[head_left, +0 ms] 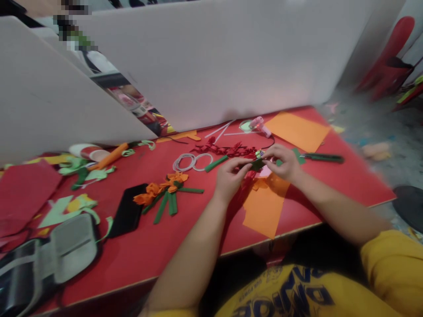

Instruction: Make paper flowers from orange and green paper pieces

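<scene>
My left hand [230, 178] and my right hand [284, 164] are raised over the red table, fingertips pinched on opposite ends of a small dark green paper piece [257, 165]. Just behind it shows a small whitish bead-like cluster [259, 154]; whether it is joined to the green piece I cannot tell. Orange paper [264, 211] with a ragged edge lies under my hands. Red crinkled paper flowers [228, 149] stretch out behind my left hand. A rolled green strip [216, 163] lies beside that hand, near two whitish wire coils [185, 162].
Orange paper flowers with green stems [172, 187] lie left, by a black phone [128, 211] and an opened case [74, 248]. A pink glue gun [261, 127] stands at the back, near an orange sheet [299, 131]. A cutter knife [325, 157] is right. White partitions [214, 66] border the table.
</scene>
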`<state>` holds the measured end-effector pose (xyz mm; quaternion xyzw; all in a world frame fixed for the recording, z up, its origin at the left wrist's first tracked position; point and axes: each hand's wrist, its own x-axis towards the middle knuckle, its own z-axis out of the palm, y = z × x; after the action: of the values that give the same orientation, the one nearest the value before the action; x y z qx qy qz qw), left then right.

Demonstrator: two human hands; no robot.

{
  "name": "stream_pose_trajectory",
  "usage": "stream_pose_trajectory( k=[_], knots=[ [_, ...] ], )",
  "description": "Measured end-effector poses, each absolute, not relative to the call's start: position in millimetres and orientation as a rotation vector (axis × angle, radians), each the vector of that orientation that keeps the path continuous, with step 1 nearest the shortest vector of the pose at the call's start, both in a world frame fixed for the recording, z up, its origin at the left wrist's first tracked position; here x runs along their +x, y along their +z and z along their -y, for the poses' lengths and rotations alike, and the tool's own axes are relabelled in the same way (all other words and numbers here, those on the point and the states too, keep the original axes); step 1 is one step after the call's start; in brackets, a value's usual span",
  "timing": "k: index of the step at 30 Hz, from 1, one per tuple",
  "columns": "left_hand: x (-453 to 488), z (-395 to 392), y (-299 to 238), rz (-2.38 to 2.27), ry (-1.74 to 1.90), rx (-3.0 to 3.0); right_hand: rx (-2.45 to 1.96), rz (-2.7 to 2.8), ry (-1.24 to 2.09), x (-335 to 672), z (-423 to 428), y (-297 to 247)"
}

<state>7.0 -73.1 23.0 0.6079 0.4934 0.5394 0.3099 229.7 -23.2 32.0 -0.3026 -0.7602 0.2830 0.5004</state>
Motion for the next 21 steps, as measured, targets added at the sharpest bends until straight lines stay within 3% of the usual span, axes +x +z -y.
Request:
stream_pose_trajectory(
  k=[14,21],
  knots=[
    [7,71,18,-1.252,1.528,1.474,-0.731,1.891,0.545,227,23,25],
    [7,70,16,-1.156,1.575,1.468,-0.700,1.826,0.659,225,23,22]
  ],
)
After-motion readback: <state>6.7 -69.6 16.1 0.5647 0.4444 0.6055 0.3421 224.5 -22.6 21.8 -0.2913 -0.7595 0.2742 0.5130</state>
